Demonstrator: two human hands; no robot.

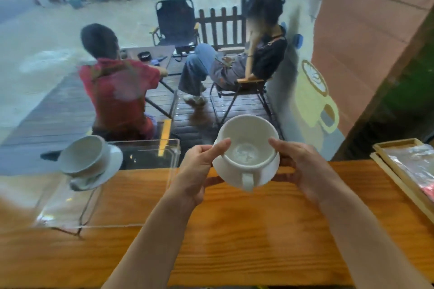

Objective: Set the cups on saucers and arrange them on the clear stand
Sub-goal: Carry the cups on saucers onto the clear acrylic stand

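Both hands carry one white cup (pixel 247 145) seated on its saucer (pixel 265 172) above the wooden counter (pixel 234 230): the left hand (pixel 198 171) and right hand (pixel 303 169) each pinch saucer edge and cup rim, handle toward the wearer. The cup appears empty. To the left of the grip, a second cup (pixel 82 155) already rests on its saucer (pixel 110 166) atop the clear stand (pixel 145 155); the carried pair likely remains to be placed.
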